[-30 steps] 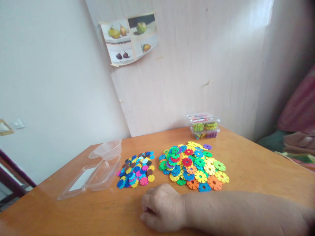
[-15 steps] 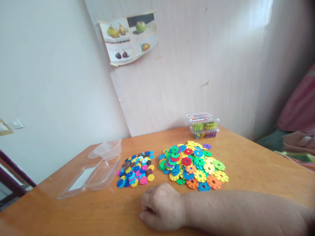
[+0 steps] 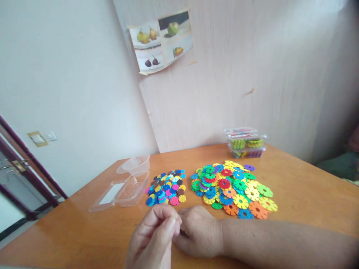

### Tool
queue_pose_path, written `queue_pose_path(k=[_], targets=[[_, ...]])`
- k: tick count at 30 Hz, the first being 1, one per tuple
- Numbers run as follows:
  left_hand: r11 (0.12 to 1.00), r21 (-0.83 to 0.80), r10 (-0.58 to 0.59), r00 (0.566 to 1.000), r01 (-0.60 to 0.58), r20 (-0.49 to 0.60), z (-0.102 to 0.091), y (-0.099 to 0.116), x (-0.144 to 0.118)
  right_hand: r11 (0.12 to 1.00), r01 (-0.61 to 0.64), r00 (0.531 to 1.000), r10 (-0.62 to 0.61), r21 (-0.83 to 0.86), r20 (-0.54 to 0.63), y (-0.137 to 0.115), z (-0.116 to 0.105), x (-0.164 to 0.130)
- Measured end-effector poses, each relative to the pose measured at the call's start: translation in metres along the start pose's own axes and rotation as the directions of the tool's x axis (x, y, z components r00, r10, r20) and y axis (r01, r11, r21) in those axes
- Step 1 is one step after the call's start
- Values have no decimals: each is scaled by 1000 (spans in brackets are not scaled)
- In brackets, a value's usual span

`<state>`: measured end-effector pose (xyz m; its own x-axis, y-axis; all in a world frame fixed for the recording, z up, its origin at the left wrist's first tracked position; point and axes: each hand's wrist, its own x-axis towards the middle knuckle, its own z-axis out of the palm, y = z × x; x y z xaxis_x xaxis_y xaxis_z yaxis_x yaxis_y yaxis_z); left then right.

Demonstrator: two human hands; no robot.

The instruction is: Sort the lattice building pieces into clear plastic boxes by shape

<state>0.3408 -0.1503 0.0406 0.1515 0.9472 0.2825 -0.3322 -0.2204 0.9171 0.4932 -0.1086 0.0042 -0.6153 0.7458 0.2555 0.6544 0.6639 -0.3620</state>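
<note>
Both hands together at the near edge of the counter (image 3: 308,186); left hand (image 3: 153,241) raised, fingertips pinched in a narrow grip, contents too small to tell; right hand (image 3: 200,231) loosely curled, knuckles up, touching the left. Small discs pile (image 3: 166,188) just beyond and slightly left, nearest both; large discs pile (image 3: 234,188) beyond and to the right, closer to the right hand.

On the orange wooden bench (image 3: 303,194), a closed clear box (image 3: 246,142) of coloured pieces stands at the far edge, against the pale panelled wall. Left of the bench centre lies an opened clear plastic container (image 3: 123,188), its lid flat on the bench and a clear tub (image 3: 134,165) just behind it. A sheet of fruit pictures (image 3: 162,41) is fixed to the wall above the bench, one corner curling away. A light switch (image 3: 52,136) and a small plate (image 3: 37,138) sit on the white wall, left of the bench. A dark door frame (image 3: 28,168) stands beyond the bench's left edge.
</note>
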Motion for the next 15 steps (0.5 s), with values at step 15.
queue_pose_path(k=[15], targets=[[998, -61, -36, 993, 29, -112, 21, 6, -4, 1000, 10, 1000, -10, -7, 4, -1, 0, 0]])
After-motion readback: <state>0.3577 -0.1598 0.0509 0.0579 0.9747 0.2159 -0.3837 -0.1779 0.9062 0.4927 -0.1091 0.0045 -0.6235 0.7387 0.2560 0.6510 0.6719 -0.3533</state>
